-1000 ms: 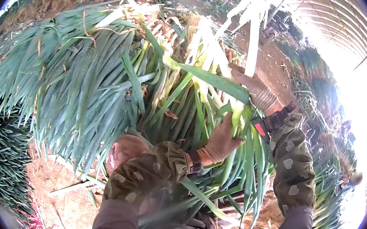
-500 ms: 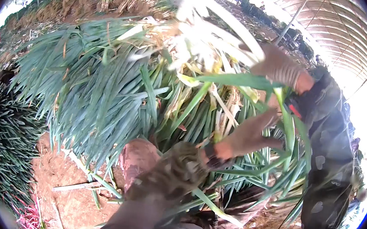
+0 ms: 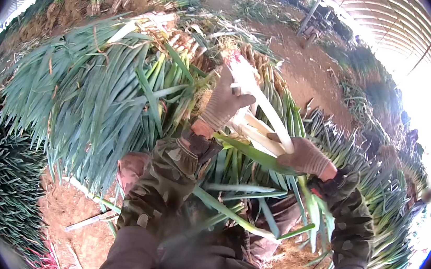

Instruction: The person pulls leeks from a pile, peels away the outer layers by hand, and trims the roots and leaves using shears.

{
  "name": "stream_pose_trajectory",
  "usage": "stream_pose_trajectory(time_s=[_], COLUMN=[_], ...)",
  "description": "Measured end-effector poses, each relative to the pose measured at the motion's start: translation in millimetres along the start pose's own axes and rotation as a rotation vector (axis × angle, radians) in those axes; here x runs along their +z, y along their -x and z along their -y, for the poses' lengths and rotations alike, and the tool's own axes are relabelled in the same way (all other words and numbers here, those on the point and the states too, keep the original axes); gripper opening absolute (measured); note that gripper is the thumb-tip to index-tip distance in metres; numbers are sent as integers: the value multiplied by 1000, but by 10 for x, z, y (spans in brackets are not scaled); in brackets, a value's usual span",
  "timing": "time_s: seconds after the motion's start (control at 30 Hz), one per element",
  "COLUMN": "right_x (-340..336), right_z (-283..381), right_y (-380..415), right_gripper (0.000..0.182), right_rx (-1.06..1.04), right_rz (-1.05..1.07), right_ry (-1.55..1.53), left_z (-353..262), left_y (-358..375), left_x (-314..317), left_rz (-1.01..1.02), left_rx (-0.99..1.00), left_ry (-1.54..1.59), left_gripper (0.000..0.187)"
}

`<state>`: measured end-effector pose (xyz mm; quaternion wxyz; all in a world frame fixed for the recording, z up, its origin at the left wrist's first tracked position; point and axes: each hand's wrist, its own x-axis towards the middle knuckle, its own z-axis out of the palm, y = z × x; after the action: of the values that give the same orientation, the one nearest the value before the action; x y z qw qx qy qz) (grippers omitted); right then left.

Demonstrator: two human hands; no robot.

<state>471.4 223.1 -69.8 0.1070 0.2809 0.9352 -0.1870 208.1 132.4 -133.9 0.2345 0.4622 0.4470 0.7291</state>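
Note:
A few thick white-stemmed green onions (image 3: 266,110) slant across the middle, roots up and leaves down toward my lap. My right hand (image 3: 302,155), in a brown knit glove, is closed around their stems where white turns to green. Nearer the root end, my left hand (image 3: 224,101), gloved alike, is closed against the stems with its thumb across them; its fingertips are partly hidden. Loose green leaves (image 3: 233,215) hang below the right hand over my legs. Just left of my left hand lies a big pile of green onions (image 3: 100,85).
Dense green onion bundles stand at the lower left (image 3: 2,191), and rows of more onions (image 3: 376,204) line the right side. Bare soil (image 3: 304,65) shows behind, with a post (image 3: 312,11) beneath an arched roof (image 3: 396,17). Loose leaves and stalks litter the ground (image 3: 80,225).
The blurred onions have come down from high in view, roots now at upper centre. My left hand has risen from the leaves to the stems; my right hand has moved lower.

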Motion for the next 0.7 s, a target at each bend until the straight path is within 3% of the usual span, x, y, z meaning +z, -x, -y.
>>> stream_pose_trajectory(time_s=[0.07,0.1,0.13,0.2,0.27,0.33,0.4,0.43,0.5,0.57,0.63,0.67,0.7], right_x=[157,258,372,669,988,1037,1171,1254,1214,1190,1212,1220,1227], right_z=[27,16,-4,-198,-420,-412,-528,-570,-430,-287,-303,-328,-351], right_y=[105,167,238,364,539,643,576,496,430,416,449,486,523], right_gripper=[55,57,62,62,61,54,44,39,38,38,39,41,43], right_rx=[-7,5,14,-47,-45,21,119,137,121,82,86,93,101], right_rz=[-8,-3,4,8,-99,-118,-114,-120,-125,-166,-152,-156,-161], right_ry=[-125,-137,-147,-127,-220,-297,-279,-209,-181,-137,-152,-167,-182], left_z=[-150,-36,245,249,-50,-381,-559,-519,-221,-79,83,233,325], left_y=[53,69,21,-226,-482,-577,-491,-447,-146,187,280,196,85], left_x=[-23,-11,-33,-502,-1283,-1923,-1898,-1779,-1125,-446,-108,-107,-262], left_rz=[207,92,-140,-351,-543,-670,-560,-446,-121,47,85,129,-1], left_rx=[-387,-401,-208,-49,-32,-79,-87,-11,196,119,36,-12,119], left_ry=[85,7,25,-279,-489,-469,-461,-645,-988,-947,-934,-886,-904], left_gripper=[63,32,32,35,38,41,43,44,46,48,52,64,43])
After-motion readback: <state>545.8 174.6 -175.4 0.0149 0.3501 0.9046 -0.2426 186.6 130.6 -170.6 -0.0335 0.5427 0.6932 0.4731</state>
